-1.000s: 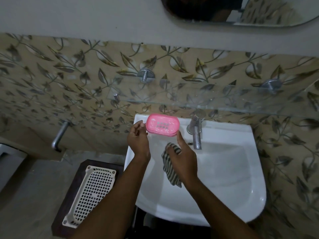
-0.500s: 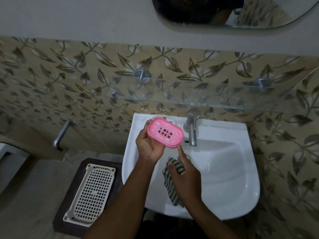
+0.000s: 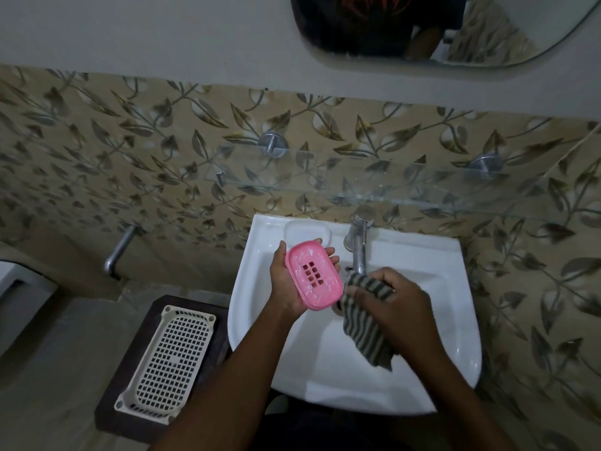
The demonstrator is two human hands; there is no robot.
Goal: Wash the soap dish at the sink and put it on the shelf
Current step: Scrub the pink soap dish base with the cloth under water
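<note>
while the white sink [image 3: 325, 369] is showing bare basin toward its front rim, the left hand [image 3: 286, 288] is cradling the pink soap dish [image 3: 313, 275] over it, fingers curling round the far edge; the right hand [image 3: 400, 304] is gripping a striped cloth [image 3: 367, 333] just beside the dish.

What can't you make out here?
Head view only.
Drain of the sink: covered by the soap dish and striped cloth.
Underside of the soap dish: against the left hand.
Fingertips of the right hand: buried in the cloth.
Water from the tap: too dim.
Top of mirror: cut off by the edge.
</note>
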